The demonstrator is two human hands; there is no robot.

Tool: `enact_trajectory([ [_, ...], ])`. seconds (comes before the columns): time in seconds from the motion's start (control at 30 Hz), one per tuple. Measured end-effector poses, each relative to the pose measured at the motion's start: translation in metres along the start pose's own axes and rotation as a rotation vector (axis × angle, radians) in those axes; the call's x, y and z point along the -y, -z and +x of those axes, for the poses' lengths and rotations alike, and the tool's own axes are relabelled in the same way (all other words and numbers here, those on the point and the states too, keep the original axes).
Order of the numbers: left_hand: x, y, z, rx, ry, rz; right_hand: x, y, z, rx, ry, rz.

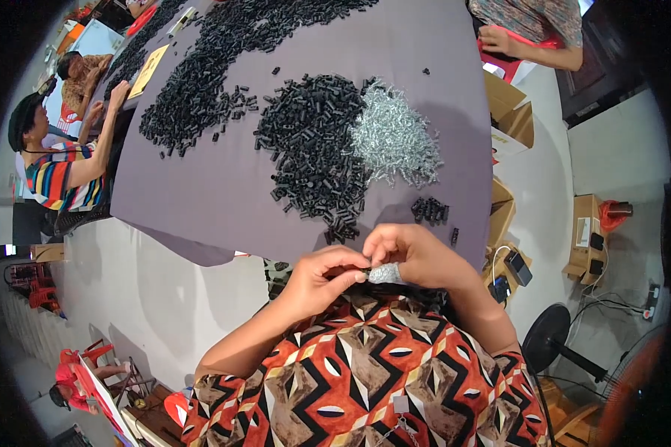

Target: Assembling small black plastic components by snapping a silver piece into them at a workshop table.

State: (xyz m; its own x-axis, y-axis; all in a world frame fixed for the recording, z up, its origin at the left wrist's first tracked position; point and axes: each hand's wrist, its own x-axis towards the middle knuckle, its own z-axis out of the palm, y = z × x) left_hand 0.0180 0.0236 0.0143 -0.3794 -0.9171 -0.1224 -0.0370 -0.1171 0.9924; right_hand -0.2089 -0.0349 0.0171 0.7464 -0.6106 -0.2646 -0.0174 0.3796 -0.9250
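Observation:
My left hand (322,277) is closed in a pinch, thumb and forefinger on a small black piece (366,270) that is mostly hidden by the fingertips. My right hand (417,255) curls around a clump of small shiny silvery pieces (384,274), its fingertips meeting those of the left. Both hands are held in front of my body at the table's near edge. Beyond them on the cloth lies a heap of short black cylindrical pieces (313,141). Touching its right side is a pile of loose silvery pieces (397,138). A little group of black pieces (430,210) lies nearer my right hand.
A grey cloth covers the table (224,186). A larger black heap (194,97) stretches to the far end. Co-workers sit along the left, one in a striped shirt (67,179); another person (533,33) is at the far right. Cardboard boxes (511,119) and a black fan (548,335) stand at right.

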Motion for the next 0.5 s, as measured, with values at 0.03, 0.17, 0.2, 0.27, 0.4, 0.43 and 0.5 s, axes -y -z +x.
enact_trajectory([
  [0.03,0.002,0.0,-0.002,0.007,-0.022,0.074,-0.004,-0.002,0.0,-0.026,0.017,-0.041],
  [0.17,0.004,0.004,-0.01,-0.003,-0.115,0.315,-0.004,-0.009,0.0,-0.066,-0.01,-0.196],
  [0.2,0.006,0.005,-0.011,-0.006,-0.115,0.314,-0.006,-0.008,0.003,-0.168,0.049,-0.245],
  [0.27,0.011,0.008,-0.013,-0.09,0.02,0.233,-0.009,-0.004,0.009,-0.374,0.168,-0.343],
  [0.4,0.016,0.014,-0.01,-0.15,0.191,-0.348,0.0,-0.005,0.02,-0.432,0.355,-0.851],
  [0.43,0.016,0.014,-0.009,-0.149,0.191,-0.35,0.001,-0.008,0.022,-0.39,0.362,-0.924],
  [0.5,0.015,0.016,-0.006,-0.167,0.254,-0.389,-0.008,-0.015,0.028,-0.415,0.433,-1.018],
])
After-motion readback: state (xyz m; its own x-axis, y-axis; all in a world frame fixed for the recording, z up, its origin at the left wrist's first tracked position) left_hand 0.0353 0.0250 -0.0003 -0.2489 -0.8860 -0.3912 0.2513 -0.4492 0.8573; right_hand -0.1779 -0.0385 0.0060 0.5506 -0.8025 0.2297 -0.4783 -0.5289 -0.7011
